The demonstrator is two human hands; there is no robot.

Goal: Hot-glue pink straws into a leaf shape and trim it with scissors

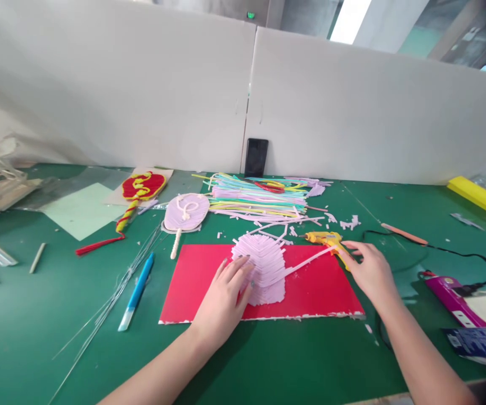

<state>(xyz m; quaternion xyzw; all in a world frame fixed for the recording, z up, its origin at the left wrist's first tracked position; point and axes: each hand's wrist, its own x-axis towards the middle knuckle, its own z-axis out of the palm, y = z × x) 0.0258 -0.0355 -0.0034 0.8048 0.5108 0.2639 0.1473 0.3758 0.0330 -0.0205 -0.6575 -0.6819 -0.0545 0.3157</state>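
A lilac panel of pleated strips (266, 256) lies on a red board (306, 298), with one loose strip (306, 263) sticking out to the right. My left hand (228, 287) rests on the panel's left side, fingers stretched out and pressing on it. At the board's upper right, my right hand (367, 267) has its fingers round the handle of a yellow hot glue gun (323, 238), whose nozzle points left. The strip's far end reaches up to the gun. Part of my right hand's grip is hidden behind its fingers.
Behind the board lie a pile of coloured strips (255, 199) and a lilac fan (187, 212). A red-yellow fan (144, 185), thin wires (118, 292) and a blue pen (137, 289) are leftward. To the right are a knife (405, 233), a black cord (464, 254) and a purple device (449, 295).
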